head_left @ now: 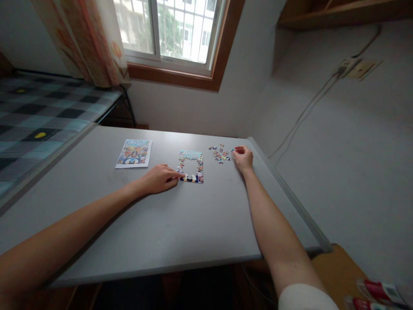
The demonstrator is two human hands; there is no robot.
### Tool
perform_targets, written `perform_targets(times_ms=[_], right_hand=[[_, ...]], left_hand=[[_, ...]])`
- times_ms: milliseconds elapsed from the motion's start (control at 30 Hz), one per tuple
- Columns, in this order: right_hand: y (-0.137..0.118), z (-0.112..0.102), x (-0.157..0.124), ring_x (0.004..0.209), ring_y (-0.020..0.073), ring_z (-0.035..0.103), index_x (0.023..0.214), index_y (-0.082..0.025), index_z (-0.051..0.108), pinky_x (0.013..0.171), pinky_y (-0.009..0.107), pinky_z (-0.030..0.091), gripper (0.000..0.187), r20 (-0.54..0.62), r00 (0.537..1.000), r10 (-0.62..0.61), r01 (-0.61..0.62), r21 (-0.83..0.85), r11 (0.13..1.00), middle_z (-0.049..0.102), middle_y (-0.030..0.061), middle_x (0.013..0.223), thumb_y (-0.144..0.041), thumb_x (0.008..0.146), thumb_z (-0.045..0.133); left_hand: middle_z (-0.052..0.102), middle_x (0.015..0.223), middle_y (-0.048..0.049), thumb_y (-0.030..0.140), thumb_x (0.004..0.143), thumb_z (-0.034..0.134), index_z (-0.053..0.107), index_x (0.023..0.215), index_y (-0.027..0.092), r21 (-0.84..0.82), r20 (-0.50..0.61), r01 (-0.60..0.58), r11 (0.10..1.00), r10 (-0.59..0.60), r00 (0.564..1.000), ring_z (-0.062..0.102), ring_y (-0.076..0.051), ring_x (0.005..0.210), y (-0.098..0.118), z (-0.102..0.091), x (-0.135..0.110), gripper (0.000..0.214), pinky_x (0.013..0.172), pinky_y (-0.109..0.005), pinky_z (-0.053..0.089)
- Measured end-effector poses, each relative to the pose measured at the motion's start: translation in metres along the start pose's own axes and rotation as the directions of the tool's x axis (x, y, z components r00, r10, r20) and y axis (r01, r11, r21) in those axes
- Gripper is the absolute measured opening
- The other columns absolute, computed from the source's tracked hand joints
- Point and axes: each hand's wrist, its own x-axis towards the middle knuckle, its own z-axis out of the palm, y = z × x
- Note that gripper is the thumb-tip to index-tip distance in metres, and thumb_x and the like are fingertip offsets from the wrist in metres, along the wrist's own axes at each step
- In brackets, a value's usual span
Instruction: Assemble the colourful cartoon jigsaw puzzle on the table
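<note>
Head view: the puzzle (190,155), a joined border with a hollow middle, lies flat on the desk (167,224), with a print (134,153) to its left. The left hand (159,178) rests its fingertips on the puzzle's lower left corner, grip loose, clasping nothing. The right hand (243,158) meets the pieces (220,155) just right of the puzzle; whether its drawn-together fingertips hold one cannot be told. The pieces look light, thin and stiff: pinch them by the edges. The border would likely part if lifted. The pieces lie loose, in no container.

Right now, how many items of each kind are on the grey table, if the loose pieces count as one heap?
Picture card: 1
Partly built puzzle: 1
Heap of loose pieces: 1
Total: 3
</note>
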Motion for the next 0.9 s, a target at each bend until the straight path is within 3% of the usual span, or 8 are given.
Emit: perform_targets(times_ms=[133, 267, 367, 467, 567, 700, 900], right_hand=[[-0.022, 0.001, -0.003, 0.082, 0.0178, 0.065, 0.101, -0.011, 0.072, 0.080, 0.030, 0.051, 0.032, 0.025, 0.992, -0.123, 0.118, 0.157, 0.980, 0.073, 0.0128, 0.100, -0.021, 0.077, 0.054], [-0.056, 0.013, -0.023, 0.077, 0.0174, 0.065, 0.091, -0.014, 0.074, 0.075, 0.031, 0.053, 0.022, 0.228, 0.945, -0.236, 0.159, 0.311, 0.937, 0.074, 0.0091, 0.088, -0.029, 0.078, 0.063], [-0.078, 0.026, -0.046, 0.074, 0.0160, 0.065, 0.086, -0.016, 0.075, 0.074, 0.031, 0.052, 0.020, 0.467, 0.803, -0.369, 0.179, 0.402, 0.898, 0.075, 0.0073, 0.085, -0.033, 0.076, 0.071], [-0.092, 0.033, -0.066, 0.072, 0.0140, 0.063, 0.084, -0.017, 0.076, 0.071, 0.029, 0.051, 0.016, 0.618, 0.647, -0.447, 0.208, 0.421, 0.883, 0.074, 0.0047, 0.080, -0.030, 0.075, 0.072], [-0.098, 0.035, -0.078, 0.067, 0.0122, 0.060, 0.082, -0.016, 0.076, 0.067, 0.027, 0.048, 0.015, 0.695, 0.556, -0.455, 0.200, 0.420, 0.885, 0.072, 0.0030, 0.074, -0.029, 0.076, 0.072], [-0.101, 0.033, -0.081, 0.062, 0.0109, 0.057, 0.080, -0.015, 0.076, 0.061, 0.025, 0.045, 0.016, 0.740, 0.506, -0.442, 0.166, 0.419, 0.893, 0.070, 0.0021, 0.070, -0.030, 0.075, 0.072], [-0.101, 0.033, -0.081, 0.060, 0.0104, 0.056, 0.078, -0.015, 0.076, 0.059, 0.024, 0.043, 0.015, 0.753, 0.466, -0.464, 0.191, 0.426, 0.884, 0.069, 0.0016, 0.067, -0.029, 0.076, 0.070]], left_hand=[[0.078, 0.086, -0.0039, 0.024, 0.093, 0.047, 0.073, 0.117, 0.022, -0.007, -0.003, -0.001, 1.000, 0.001, 1.000, 0.069, -0.015, 0.069, 0.000, 0.000, 0.000, 0.035, 0.078, -0.029, 0.048], [0.077, 0.087, -0.0043, 0.023, 0.093, 0.047, 0.073, 0.118, 0.023, -0.012, 0.005, 0.000, 1.000, 0.000, 1.000, 0.070, -0.016, 0.071, -0.001, 0.001, 0.000, 0.036, 0.079, -0.030, 0.048], [0.078, 0.089, -0.0047, 0.022, 0.092, 0.048, 0.072, 0.118, 0.023, -0.008, 0.009, 0.002, 1.000, -0.002, 1.000, 0.071, -0.017, 0.074, -0.001, 0.001, 0.000, 0.036, 0.079, -0.030, 0.048], [0.078, 0.089, -0.0040, 0.022, 0.092, 0.048, 0.072, 0.118, 0.024, 0.001, 0.002, -0.001, 1.000, 0.001, 1.000, 0.071, -0.016, 0.075, -0.001, 0.001, 0.000, 0.036, 0.079, -0.030, 0.048], [0.078, 0.088, -0.0036, 0.023, 0.092, 0.048, 0.073, 0.118, 0.024, 0.001, 0.002, -0.006, 1.000, 0.006, 1.000, 0.071, -0.015, 0.074, -0.002, 0.001, -0.001, 0.036, 0.079, -0.029, 0.048], [0.078, 0.088, -0.0033, 0.022, 0.092, 0.048, 0.073, 0.118, 0.025, -0.005, -0.006, -0.004, 1.000, 0.004, 1.000, 0.070, -0.015, 0.074, -0.002, 0.002, -0.001, 0.036, 0.080, -0.028, 0.048], [0.077, 0.086, -0.0037, 0.022, 0.092, 0.047, 0.072, 0.118, 0.024, 0.006, 0.006, -0.009, 1.000, 0.009, 1.000, 0.070, -0.016, 0.073, -0.002, 0.002, -0.001, 0.036, 0.078, -0.029, 0.047]])
